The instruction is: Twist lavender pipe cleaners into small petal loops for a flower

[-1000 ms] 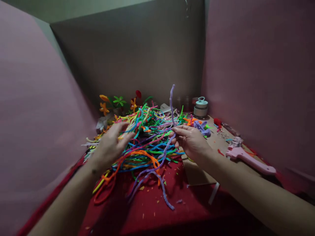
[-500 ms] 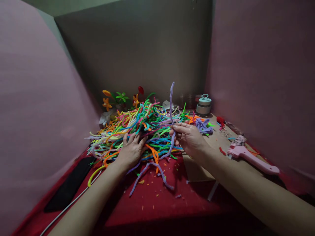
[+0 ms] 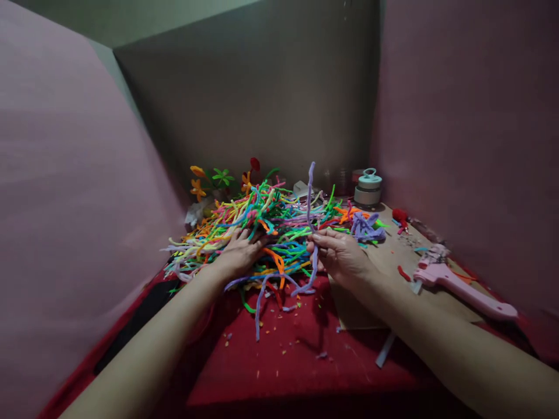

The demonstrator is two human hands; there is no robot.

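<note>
A big heap of many-coloured pipe cleaners (image 3: 262, 233) lies on the red cloth (image 3: 279, 366). My left hand (image 3: 239, 251) rests palm down on the heap's near side, fingers spread among the strands. My right hand (image 3: 338, 255) pinches a lilac pipe cleaner (image 3: 310, 192) at the heap's right edge; one end stands straight up and the other hangs down and curls below the hand. Another lilac strand (image 3: 258, 302) trails out of the heap onto the cloth.
A pink glue gun (image 3: 463, 285) lies at the right on a brown board (image 3: 393, 262). A lilac pipe-cleaner bundle (image 3: 367, 228), tape rolls (image 3: 367, 189) and finished pipe-cleaner flowers (image 3: 218, 177) sit at the back. Pink and grey panels wall in three sides. Small scraps litter the cloth.
My left hand moved from the heap's left side onto its near middle and pressed down. The lilac strand in my right hand was drawn up, its loose tail pulled off the cloth.
</note>
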